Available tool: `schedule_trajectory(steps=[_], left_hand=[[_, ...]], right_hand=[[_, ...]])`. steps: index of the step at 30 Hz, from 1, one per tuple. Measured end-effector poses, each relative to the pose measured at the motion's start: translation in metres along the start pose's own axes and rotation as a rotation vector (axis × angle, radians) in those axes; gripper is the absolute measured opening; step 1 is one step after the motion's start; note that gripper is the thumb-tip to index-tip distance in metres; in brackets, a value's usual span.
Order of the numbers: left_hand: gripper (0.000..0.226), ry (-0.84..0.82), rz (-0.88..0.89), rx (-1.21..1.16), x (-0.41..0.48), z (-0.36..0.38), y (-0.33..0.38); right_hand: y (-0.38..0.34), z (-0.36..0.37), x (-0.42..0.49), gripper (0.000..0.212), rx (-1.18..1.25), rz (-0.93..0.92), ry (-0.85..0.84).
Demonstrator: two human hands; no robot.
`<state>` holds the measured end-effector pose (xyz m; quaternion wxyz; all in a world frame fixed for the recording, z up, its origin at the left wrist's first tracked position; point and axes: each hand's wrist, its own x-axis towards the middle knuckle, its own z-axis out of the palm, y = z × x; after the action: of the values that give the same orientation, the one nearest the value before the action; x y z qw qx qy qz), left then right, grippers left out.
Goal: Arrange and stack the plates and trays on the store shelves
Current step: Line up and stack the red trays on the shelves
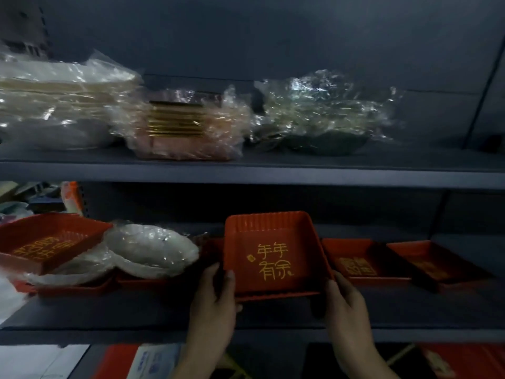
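A red square tray with gold characters (273, 253) is tilted up toward me above the middle shelf (136, 310). My left hand (216, 299) grips its lower left corner, thumb on the inside face. My right hand (345, 302) holds its lower right edge. Two more red trays (363, 261) (434, 262) lie flat on the shelf to the right. At the far left another red tray (46, 242) leans on plastic-wrapped white plates (150, 250), which rest on flat red trays (82, 289).
The upper shelf (273, 165) carries wrapped stacks: white plates (60, 105) at left, gold-rimmed plates (177, 124) in the middle, dark green dishes (322, 124) at right. A shelf upright (483, 77) stands at right. Red and white packages (131, 362) lie below.
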<state>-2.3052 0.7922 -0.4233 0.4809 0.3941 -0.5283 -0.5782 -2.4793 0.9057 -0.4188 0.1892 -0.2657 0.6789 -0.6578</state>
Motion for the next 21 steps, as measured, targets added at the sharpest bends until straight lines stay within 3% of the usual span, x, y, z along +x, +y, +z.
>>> schedule_trajectory(steps=[2,5,7,9,12,15,17,21], left_hand=[[0.041,-0.109,0.075,0.121,-0.012,0.018,-0.004],[0.065,-0.271,0.199,0.188,-0.029,0.054,-0.012],[0.056,-0.438,0.264,0.274,-0.033,0.078,-0.017],[0.034,-0.528,0.386,0.444,-0.029,0.099,-0.023],[0.015,-0.496,0.58,0.608,-0.016,0.134,-0.033],[0.016,-0.445,0.726,0.661,-0.009,0.182,-0.038],[0.013,-0.429,0.781,0.661,-0.006,0.218,-0.04],[0.011,-0.469,0.81,0.601,-0.007,0.286,-0.054]], right_hand=[[0.005,-0.028,0.007,0.028,0.004,-0.028,0.03],[0.014,-0.067,0.024,0.032,0.092,-0.009,0.1],[0.018,-0.094,0.038,0.034,0.105,0.015,0.151],[0.019,-0.122,0.052,0.032,0.136,0.045,0.193],[0.018,-0.161,0.069,0.022,0.191,0.074,0.276],[0.024,-0.193,0.089,0.034,0.238,0.069,0.317],[0.033,-0.21,0.101,0.04,0.282,0.06,0.353],[0.045,-0.241,0.118,0.023,0.425,0.006,0.414]])
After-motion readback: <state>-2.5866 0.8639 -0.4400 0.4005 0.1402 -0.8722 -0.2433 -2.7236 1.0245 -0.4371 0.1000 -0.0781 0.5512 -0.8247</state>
